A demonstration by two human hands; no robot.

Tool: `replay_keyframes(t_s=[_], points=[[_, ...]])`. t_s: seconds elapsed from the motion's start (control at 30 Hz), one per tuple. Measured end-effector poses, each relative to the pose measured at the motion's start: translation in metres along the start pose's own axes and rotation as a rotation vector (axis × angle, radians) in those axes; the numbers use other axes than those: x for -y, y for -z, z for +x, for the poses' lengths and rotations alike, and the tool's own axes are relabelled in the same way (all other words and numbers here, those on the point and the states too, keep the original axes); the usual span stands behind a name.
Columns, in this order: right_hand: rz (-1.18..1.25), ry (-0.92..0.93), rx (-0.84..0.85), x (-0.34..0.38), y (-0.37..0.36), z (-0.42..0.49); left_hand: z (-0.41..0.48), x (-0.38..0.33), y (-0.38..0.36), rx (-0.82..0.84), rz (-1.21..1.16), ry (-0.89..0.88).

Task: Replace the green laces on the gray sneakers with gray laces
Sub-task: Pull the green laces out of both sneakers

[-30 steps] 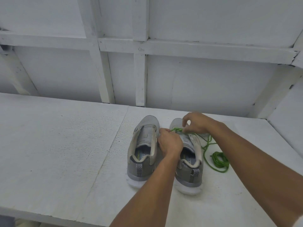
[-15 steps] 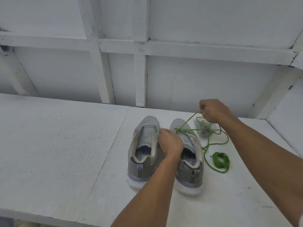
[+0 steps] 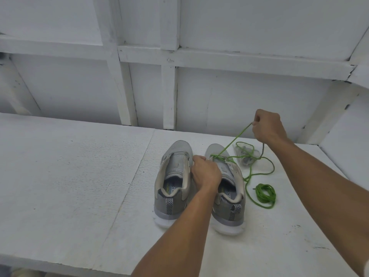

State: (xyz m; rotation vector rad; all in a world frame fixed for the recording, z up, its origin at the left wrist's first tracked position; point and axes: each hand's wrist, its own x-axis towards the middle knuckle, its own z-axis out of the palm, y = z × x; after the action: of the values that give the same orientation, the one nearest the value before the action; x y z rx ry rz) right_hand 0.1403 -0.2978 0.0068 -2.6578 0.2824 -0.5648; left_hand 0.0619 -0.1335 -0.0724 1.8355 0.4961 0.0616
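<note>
Tension is the reason for this hold. My right grip [image 3: 267, 126] is closed in a pinch on the green lace [image 3: 233, 141], raised up and off to the right of the shoes so the strand runs taut down to the eyelets. My left grip [image 3: 205, 172] is curled tight on the inner eyelet edge of the right sneaker [image 3: 229, 196], near the toe end of the lacing, to pin the shoe down. Without that, I judge the pull would drag or tip it. The slack of the lace trails off the shoe's right side across the desk [image 3: 79, 176].

The left sneaker [image 3: 173, 176] stands just beside, heel toward me, with no lace in it. The green coil [image 3: 265, 194] lying near the right sneaker is probably its old lace, set out of the way. Beyond the slack sits a clear packet [image 3: 246, 154] with something gray inside, likely the new laces; I cannot tell whether it is opened.

On the insoles I read only "FO" beside a green mark; the rest is hidden.
</note>
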Motion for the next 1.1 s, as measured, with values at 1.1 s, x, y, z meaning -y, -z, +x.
replay_keyframes(t_s=[1.1], points=[[-0.023, -0.188, 0.521, 0.02, -0.035, -0.086, 0.068, -0.045, -0.017, 0.486, 0.883, -0.56]])
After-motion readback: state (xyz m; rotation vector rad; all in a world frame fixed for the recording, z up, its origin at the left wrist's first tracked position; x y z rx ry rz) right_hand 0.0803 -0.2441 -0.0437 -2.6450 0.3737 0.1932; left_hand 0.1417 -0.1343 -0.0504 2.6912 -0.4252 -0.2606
